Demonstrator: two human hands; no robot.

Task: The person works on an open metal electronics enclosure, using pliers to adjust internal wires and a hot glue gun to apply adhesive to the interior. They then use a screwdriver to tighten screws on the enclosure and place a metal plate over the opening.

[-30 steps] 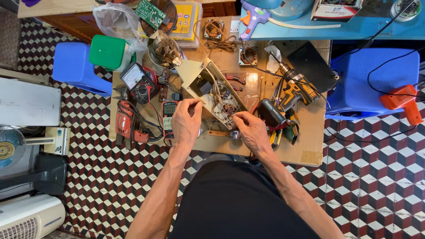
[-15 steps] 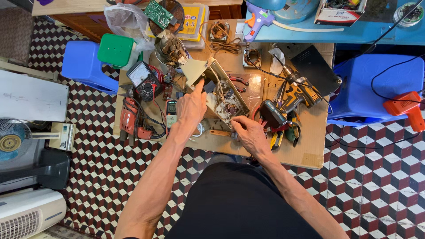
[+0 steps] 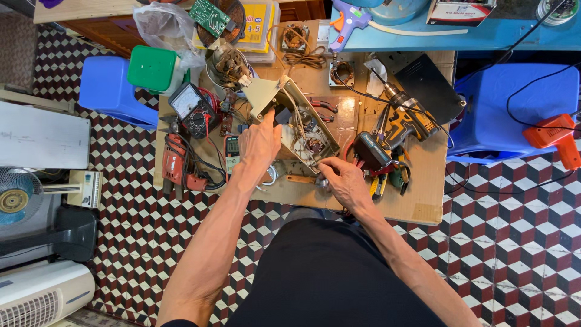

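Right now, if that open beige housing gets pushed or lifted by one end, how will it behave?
The open beige housing looks stiff, a rigid shell. It probably drags rather than slides freely: loose wires run through it and clutter crowds it. It sits tilted on the wooden board, with the left hand at its edge, so it may rock if pushed.

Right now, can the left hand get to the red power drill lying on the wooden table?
Probably yes. The left hand rests on the open beige metal box, and the red power drill lies just to its left, with only loose wires between.
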